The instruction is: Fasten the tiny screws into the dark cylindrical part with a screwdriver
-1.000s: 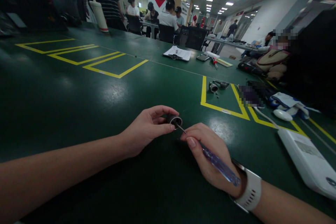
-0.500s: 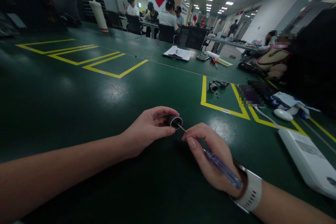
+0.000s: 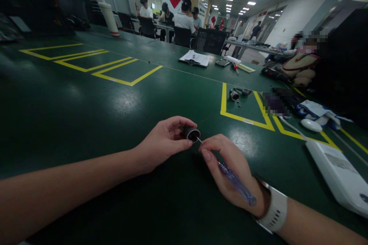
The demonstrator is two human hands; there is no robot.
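Between the thumb and fingers of my left hand (image 3: pixel 165 143) is a dark, hollow cylindrical part (image 3: pixel 192 133) with a pale metal rim, its open end facing right and towards me. My right hand (image 3: pixel 230 172) pinches the shaft of a screwdriver (image 3: pixel 237 183) near its middle; the clear purplish handle lies back across the palm side towards the wrist. The shaft's tip goes into the part's opening, where I cannot make out what it touches. Both hands are just above the green table (image 3: pixel 115 122).
Similar metal parts (image 3: pixel 235 95) and small bits lie in a yellow-taped box at right. A white device (image 3: pixel 339 176) with a cable is on the far right. Further back are a clipboard (image 3: pixel 194 58), a phone (image 3: pixel 222 62) and a cup (image 3: pixel 109 18). Several people sit beyond.
My right hand has shifted slightly left, and the screwdriver sits a little deeper in the part, its handle turned a little. My left hand stays nearly still.
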